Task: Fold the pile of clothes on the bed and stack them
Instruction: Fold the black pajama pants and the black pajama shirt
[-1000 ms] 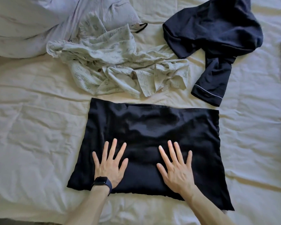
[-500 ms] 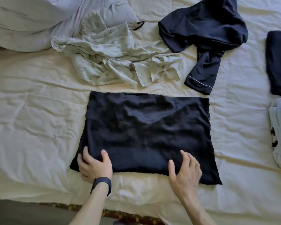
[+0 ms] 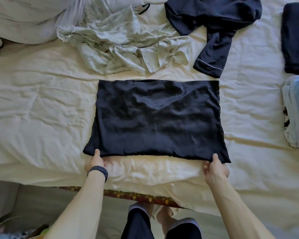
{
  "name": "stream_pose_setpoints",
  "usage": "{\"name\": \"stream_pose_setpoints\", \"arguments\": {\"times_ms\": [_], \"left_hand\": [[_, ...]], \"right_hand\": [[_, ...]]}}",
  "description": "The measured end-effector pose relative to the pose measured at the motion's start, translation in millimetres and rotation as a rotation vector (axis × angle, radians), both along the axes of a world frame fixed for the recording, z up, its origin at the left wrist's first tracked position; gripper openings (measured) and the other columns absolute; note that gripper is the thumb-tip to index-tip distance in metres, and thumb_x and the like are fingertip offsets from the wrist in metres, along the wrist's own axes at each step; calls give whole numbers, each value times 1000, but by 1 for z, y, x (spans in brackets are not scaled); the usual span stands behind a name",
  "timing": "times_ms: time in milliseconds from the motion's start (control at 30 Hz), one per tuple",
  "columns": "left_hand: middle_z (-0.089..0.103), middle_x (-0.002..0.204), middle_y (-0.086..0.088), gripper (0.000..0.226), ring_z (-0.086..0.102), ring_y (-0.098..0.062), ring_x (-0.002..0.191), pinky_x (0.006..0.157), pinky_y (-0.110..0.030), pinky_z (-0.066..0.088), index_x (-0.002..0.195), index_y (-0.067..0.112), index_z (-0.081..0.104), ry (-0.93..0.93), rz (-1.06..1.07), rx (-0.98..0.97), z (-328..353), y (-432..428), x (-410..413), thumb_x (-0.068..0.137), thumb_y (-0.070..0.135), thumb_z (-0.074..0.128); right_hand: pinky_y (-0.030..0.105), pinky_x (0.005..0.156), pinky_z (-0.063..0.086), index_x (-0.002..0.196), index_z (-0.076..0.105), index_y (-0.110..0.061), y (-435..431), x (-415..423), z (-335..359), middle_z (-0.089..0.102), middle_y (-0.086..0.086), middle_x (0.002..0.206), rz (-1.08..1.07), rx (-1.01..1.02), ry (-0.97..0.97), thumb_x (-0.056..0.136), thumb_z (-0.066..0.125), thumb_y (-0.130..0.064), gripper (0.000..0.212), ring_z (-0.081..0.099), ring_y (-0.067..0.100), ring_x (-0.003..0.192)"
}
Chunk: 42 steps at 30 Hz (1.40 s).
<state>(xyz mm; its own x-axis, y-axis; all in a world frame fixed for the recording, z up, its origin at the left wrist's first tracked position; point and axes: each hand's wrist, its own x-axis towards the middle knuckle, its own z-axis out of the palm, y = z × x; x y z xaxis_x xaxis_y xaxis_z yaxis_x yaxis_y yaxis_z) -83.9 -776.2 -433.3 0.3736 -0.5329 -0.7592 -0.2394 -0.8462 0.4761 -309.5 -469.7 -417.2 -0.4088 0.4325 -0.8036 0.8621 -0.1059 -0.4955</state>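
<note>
Garment, black satin-like, folded flat (image 3: 157, 118): centre of bed (image 3: 33, 118). Judged light, limp and slippery. Left hand (image 3: 94, 160) pinches its 7 o'clock corner and right hand (image 3: 214, 167) its 5 o'clock corner, both sound holds.

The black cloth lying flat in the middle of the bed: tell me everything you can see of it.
The black glossy fabric rectangle lies flat on the cream bedsheet, its surface rippled with soft creases and its long edges running left to right. The left hand grips its near left corner, thumb on top. The right hand pinches the near right corner. The crumpled pale green garment lies just beyond its far edge, apart from it.
</note>
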Motion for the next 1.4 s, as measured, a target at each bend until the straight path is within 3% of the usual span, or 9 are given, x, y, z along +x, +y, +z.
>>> {"name": "stream_pose_setpoints", "arguments": {"times_ms": [200,333,533,667,800,1000,1167,1267,1400], "left_hand": [[59,82,-2,22,56,-15,67,57,-30,44,109,11,60,34,-58,-19,3,-9,12,98,30,62],[65,118,-4,36,63,-18,100,75,-30,45,133,16,55,207,-1,47,3,-4,11,103,36,53],[60,132,-21,39,63,-34,106,90,-44,51,136,5,50,-51,-37,-120,7,1,3,102,23,55],[35,148,-20,60,41,-45,129,101,-58,40,143,16,35,-459,-561,-280,30,37,-27,94,39,62],[28,159,-9,66,33,-32,141,111,-50,35,151,24,37,-373,-1287,-523,35,85,-80,93,45,61],[-24,164,11,66,-19,-17,152,121,-52,-6,154,51,-10,-320,-2085,-487,0,140,-152,99,61,27],[-45,148,16,64,-23,-16,151,115,-64,-6,151,53,-17,-379,-2247,-359,-21,148,-148,100,60,22],[-37,157,11,66,-21,-19,152,116,-65,-3,152,49,-17,-404,-2266,-374,-19,150,-148,100,60,22],[-25,163,4,72,-16,-26,153,116,-62,-10,156,45,-6,-363,-2255,-505,-4,169,-162,96,63,30]], "right_hand": [[27,52,42,110,61,-18,28,-9,-1,60,0,76,54,78,16,100,62,-23,11,55,11,58],[25,50,49,100,64,-21,31,-3,0,64,-1,82,90,34,53,97,68,-31,11,60,12,61],[25,50,56,126,59,-7,35,-5,0,65,9,105,124,92,16,102,59,-28,32,63,17,68],[48,94,48,120,47,-4,17,6,19,51,18,128,344,394,-19,94,64,-42,49,59,39,104],[36,85,40,113,51,-18,-12,28,32,50,2,114,929,436,350,95,63,-42,32,55,30,108],[50,121,26,159,30,-33,-15,11,2,17,3,169,1832,660,567,105,39,-43,56,13,24,157],[54,111,37,145,57,-26,38,-22,-2,49,8,154,1942,836,438,100,25,-47,59,50,30,139],[55,123,14,161,8,-33,68,-40,-7,1,5,170,1992,873,342,103,17,-45,61,6,28,156],[51,124,-1,155,-19,-31,93,-67,-5,-18,1,168,1923,871,280,108,18,-46,62,-23,20,152]]}}
